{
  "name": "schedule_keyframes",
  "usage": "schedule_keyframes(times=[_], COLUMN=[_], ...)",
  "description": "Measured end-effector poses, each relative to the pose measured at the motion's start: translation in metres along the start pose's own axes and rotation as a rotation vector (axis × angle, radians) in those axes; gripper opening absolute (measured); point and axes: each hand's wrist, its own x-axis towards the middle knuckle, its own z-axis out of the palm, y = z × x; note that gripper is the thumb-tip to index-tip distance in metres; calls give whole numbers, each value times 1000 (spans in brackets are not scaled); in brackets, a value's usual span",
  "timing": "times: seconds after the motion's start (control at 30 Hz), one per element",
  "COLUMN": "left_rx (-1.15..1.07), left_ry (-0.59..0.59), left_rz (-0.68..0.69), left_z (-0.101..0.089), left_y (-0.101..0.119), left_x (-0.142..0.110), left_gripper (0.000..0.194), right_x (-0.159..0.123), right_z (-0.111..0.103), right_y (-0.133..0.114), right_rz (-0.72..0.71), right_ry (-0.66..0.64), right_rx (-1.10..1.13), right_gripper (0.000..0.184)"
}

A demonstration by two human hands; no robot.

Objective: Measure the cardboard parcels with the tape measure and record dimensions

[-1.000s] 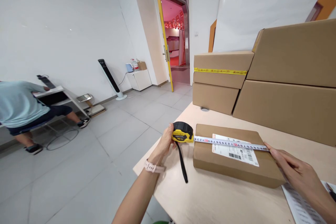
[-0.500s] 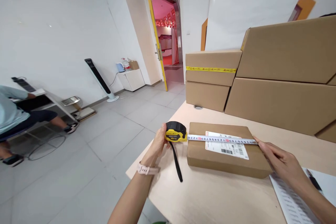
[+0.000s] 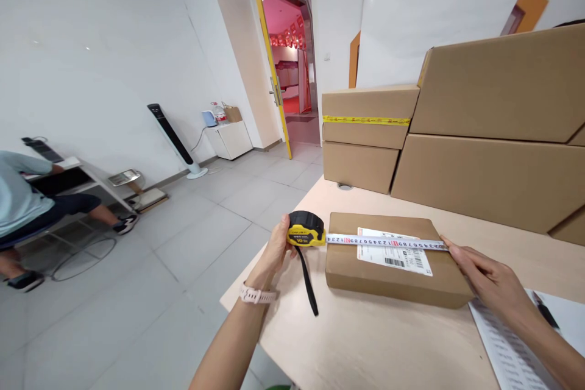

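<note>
A flat cardboard box [image 3: 356, 277] with a white shipping label [image 3: 395, 256] lies on the pale wooden table [image 3: 347, 341]. My left hand [image 3: 275, 248] is closed around a black and yellow tape measure [image 3: 305, 229] just off the box's left edge; its black strap hangs down onto the tabletop. The white blade [image 3: 377, 241] is pulled out across the top of the box, over the label. At the box's right edge, my right hand [image 3: 487, 274] pinches the blade's end between thumb and fingers.
Large cardboard boxes [image 3: 484, 177] are stacked along the table's back. A printed sheet [image 3: 507, 347] and a pen [image 3: 546, 311] lie at the right, partly under my forearm. Far left, a person [image 3: 22, 195] sits at a desk near a platform scale [image 3: 148, 198].
The view has turned slightly right, so everything sits further left in it. Both hands keep their hold on the tape measure, and the blade stays stretched across the box.
</note>
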Motion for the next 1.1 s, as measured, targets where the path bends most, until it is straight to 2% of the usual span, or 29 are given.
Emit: schedule_keyframes(times=[0.6,0.73,0.87,0.97,1.03,1.1], left_rx=[-24,-43,-82,-125,-161,-202], left_ry=[-1,-35,-56,-51,-60,-121], left_rz=[-12,-34,-25,23,49,46], left_z=[-2,-4,-4,-1,3,8], left_y=[0,2,8,17,24,29], left_x=[0,1,-2,-20,-43,-73], left_gripper=[71,71,57,46,44,45], right_x=[-2,0,1,-2,-7,-15], right_z=[-1,0,1,-4,-12,-25], right_y=[-4,-1,-2,-13,-26,-40], right_rz=[25,15,-34,-30,9,27], right_ry=[-4,7,36,132,220,303], right_rx=[-4,-5,-9,-15,-25,-17], right_gripper=[49,47,44,48,53,56])
